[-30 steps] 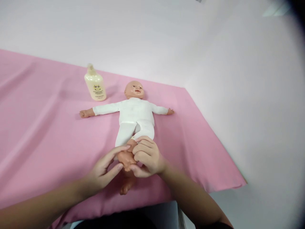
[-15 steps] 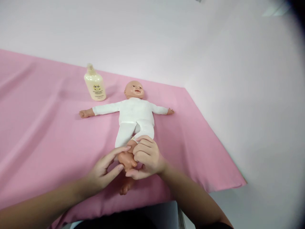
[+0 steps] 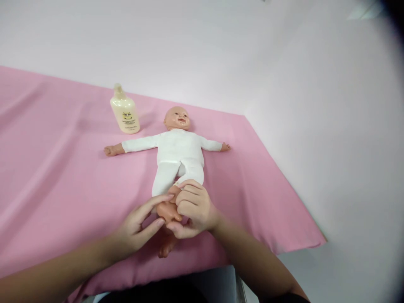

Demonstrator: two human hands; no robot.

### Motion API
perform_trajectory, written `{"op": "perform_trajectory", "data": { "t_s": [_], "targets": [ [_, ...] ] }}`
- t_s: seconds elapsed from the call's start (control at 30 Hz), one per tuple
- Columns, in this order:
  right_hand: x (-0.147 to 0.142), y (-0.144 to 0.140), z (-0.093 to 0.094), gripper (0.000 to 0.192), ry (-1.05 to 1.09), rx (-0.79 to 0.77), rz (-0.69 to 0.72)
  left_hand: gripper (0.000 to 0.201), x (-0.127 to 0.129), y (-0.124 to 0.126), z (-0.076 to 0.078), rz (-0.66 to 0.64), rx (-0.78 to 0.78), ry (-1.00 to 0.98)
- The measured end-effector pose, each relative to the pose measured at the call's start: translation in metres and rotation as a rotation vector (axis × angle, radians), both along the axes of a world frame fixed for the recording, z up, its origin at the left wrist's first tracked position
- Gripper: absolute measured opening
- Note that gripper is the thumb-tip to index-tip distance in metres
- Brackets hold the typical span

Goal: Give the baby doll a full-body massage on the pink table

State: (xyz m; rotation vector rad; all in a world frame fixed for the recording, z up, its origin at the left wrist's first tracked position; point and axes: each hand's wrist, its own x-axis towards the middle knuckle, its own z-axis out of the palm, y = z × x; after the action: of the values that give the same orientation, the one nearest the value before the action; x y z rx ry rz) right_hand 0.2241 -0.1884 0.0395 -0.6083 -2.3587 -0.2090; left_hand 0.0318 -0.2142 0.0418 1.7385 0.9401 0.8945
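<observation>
A baby doll [image 3: 179, 145] in white clothes lies on its back, arms spread, its head at the far end. One bare foot [image 3: 168, 210] of the doll is raised between my hands. My left hand [image 3: 140, 225] has its fingers and thumb around the left side of that foot. On the other side, my right hand [image 3: 195, 208] grips the foot and lower leg with curled fingers, thumb near the sole's lower edge. The doll's other foot [image 3: 166, 246] shows beneath my hands, partly in shadow.
A pale yellow pump bottle [image 3: 126, 113] stands beyond the doll's outstretched arm, left of its head. Pink cloth [image 3: 78, 181] covers the table, with its right edge slanting toward me. White wall [image 3: 202, 50] rises behind.
</observation>
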Motion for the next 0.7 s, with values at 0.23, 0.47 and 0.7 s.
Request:
{"op": "perform_trajectory", "data": {
  "t_s": [0.23, 0.47, 0.7],
  "targets": [
    [0.0003, 0.0014, 0.0017, 0.034, 0.063, 0.018, 0.037, 0.037, -0.0003, 0.0004, 0.0015, -0.019, 0.035, 0.040],
    [-0.0002, 0.0018, 0.0033, 0.039, -0.012, -0.013, 0.025, 0.038, -0.0002, 0.0015, 0.0029, -0.030, 0.046, 0.069],
    [-0.0032, 0.0025, 0.0091, 0.038, 0.101, -0.052, 0.034, 0.037, 0.0013, 0.0035, 0.0080, -0.078, 0.053, 0.073]
  ]
}}
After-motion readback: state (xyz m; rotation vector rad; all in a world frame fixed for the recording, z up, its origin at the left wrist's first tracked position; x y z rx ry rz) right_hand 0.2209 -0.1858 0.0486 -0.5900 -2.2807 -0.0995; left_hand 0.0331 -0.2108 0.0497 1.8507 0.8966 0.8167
